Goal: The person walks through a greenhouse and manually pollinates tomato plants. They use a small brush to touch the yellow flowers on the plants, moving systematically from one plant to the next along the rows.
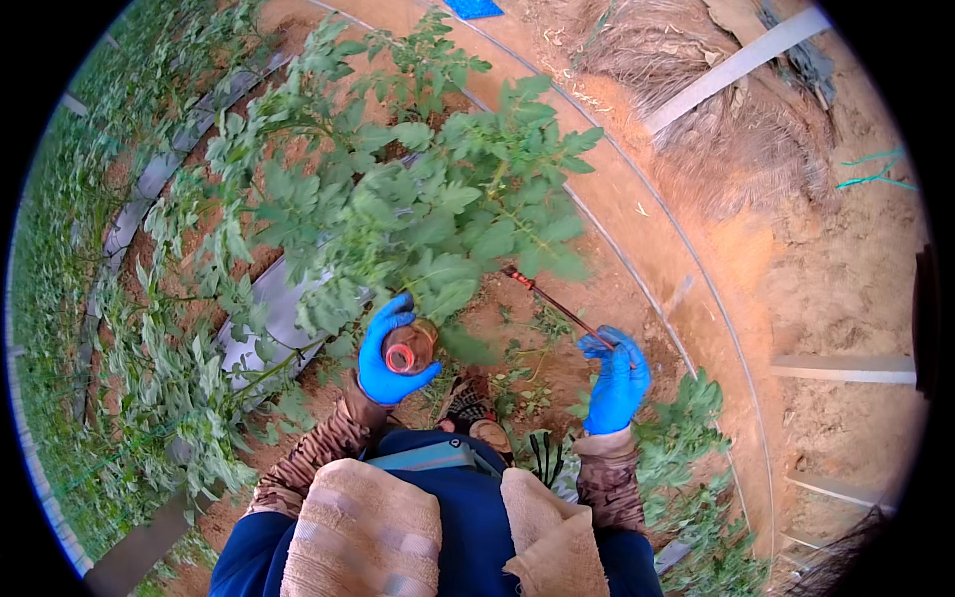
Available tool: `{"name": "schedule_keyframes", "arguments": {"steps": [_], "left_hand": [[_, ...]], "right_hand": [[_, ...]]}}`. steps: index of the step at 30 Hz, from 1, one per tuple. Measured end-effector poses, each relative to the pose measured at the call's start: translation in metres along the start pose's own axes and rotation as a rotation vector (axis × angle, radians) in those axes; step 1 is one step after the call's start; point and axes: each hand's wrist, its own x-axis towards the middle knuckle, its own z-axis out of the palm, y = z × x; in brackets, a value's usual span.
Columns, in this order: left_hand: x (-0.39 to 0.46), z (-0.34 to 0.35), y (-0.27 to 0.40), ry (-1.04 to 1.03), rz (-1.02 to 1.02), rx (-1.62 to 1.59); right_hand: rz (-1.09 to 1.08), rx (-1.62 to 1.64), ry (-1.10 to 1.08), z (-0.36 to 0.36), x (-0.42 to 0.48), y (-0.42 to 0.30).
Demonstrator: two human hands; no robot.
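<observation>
My left hand (384,354), in a blue glove, is closed around a clear plastic bottle (410,348) with an open red-rimmed mouth and dark reddish contents. In my right hand (618,380), also blue-gloved, is the end of a thin dark red stick (563,310). Its far tip, wrapped in bright red, points up and left beside the lower leaves of a tomato plant (448,201). The leafy plant spreads just beyond both hands, its nearest leaves close to the bottle. Stick and bottle are well apart.
Rows of tomato plants (171,373) fill the left side, with silvery mulch film (276,313) between them. Thin pipes (634,280) curve along the soil at the right. Farther right lie a pale post (735,71) and dry fibrous matter (671,45). A shoe (474,410) shows below.
</observation>
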Motion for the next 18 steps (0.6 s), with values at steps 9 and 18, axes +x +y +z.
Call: {"name": "schedule_keyframes", "arguments": {"steps": [9, 18], "left_hand": [[0.055, 0.052, -0.03, 0.08, -0.106, 0.425], [0.031, 0.011, -0.054, 0.088, -0.267, 0.529]], "right_hand": [[0.083, 0.344, -0.444, 0.06, 0.119, 0.045], [0.085, 0.051, -0.744, 0.2, 0.157, 0.186]]}}
